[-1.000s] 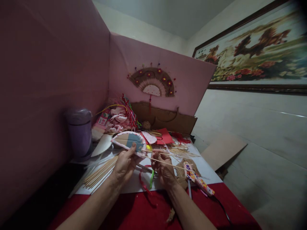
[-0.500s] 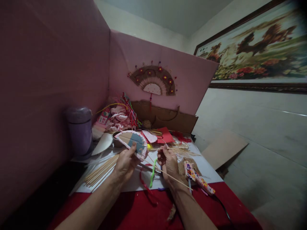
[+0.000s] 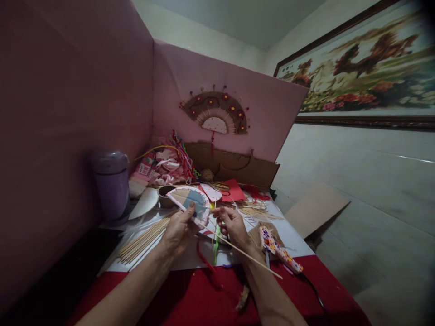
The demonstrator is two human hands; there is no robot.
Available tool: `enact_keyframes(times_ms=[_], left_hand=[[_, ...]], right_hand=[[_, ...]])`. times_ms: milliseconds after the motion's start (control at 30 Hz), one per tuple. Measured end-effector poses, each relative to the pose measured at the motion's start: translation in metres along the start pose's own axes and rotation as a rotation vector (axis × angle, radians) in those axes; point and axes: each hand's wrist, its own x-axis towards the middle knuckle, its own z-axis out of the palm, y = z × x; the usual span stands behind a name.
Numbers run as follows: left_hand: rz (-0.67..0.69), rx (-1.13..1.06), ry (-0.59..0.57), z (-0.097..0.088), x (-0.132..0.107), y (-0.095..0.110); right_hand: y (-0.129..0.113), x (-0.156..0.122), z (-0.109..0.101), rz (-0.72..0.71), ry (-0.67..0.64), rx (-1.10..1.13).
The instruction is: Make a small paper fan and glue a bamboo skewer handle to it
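Observation:
My left hand [image 3: 181, 228] grips a half-round cardboard piece [image 3: 190, 199] with its thumb on top. The piece has a tan and grey-blue face and a pink fabric edging. From its lower edge a long thin wooden stick [image 3: 251, 258] slants down to the right, across my right wrist. My right hand [image 3: 234, 224] is beside the curved edge, its fingers pinched together on what looks like another thin stick [image 3: 214, 231], now nearly upright. Below the hands lie a bright green fuzzy strip [image 3: 216, 246] and a red ribbon [image 3: 204, 257].
Bamboo sticks [image 3: 146, 242] lie at left near a purple lidded container [image 3: 111, 188]. A flower-patterned glue gun [image 3: 280, 251] with a black cord rests at right. Behind are red paper [image 3: 234, 190], a ribbon pile [image 3: 170, 163] and a cardboard strip [image 3: 231, 165]. A decorated fan [image 3: 214, 111] hangs on the pink panel.
My right hand has moved left to the cardboard piece's edge and turned over. The thin stick at its fingers has swung from level to nearly upright. My left hand has barely moved.

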Motion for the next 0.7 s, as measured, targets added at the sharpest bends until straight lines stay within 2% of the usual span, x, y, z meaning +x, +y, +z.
enact_keyframes(times_ms=[100, 233, 333, 467, 533, 633, 700], left_hand=[[-0.033, 0.057, -0.106, 0.0, -0.002, -0.005], [-0.081, 0.126, -0.163, -0.001, -0.004, -0.01], [-0.092, 0.197, -0.177, -0.002, -0.004, -0.008], [-0.046, 0.228, -0.065, -0.006, 0.0, -0.002], [-0.044, 0.191, -0.024, -0.008, 0.002, 0.0], [-0.074, 0.134, -0.034, -0.009, 0.003, 0.001], [-0.093, 0.124, -0.082, -0.007, 0.003, 0.001]], right_hand=[[-0.003, -0.007, 0.006, 0.138, -0.179, 0.206], [-0.006, -0.013, 0.011, 0.198, -0.23, 0.257], [-0.009, -0.013, 0.01, 0.207, -0.131, 0.325], [-0.012, -0.01, 0.003, 0.127, 0.113, 0.401], [-0.012, -0.009, 0.0, 0.108, 0.194, 0.431], [-0.012, -0.009, -0.001, 0.114, 0.211, 0.449], [-0.011, -0.01, 0.001, 0.119, 0.183, 0.446]])
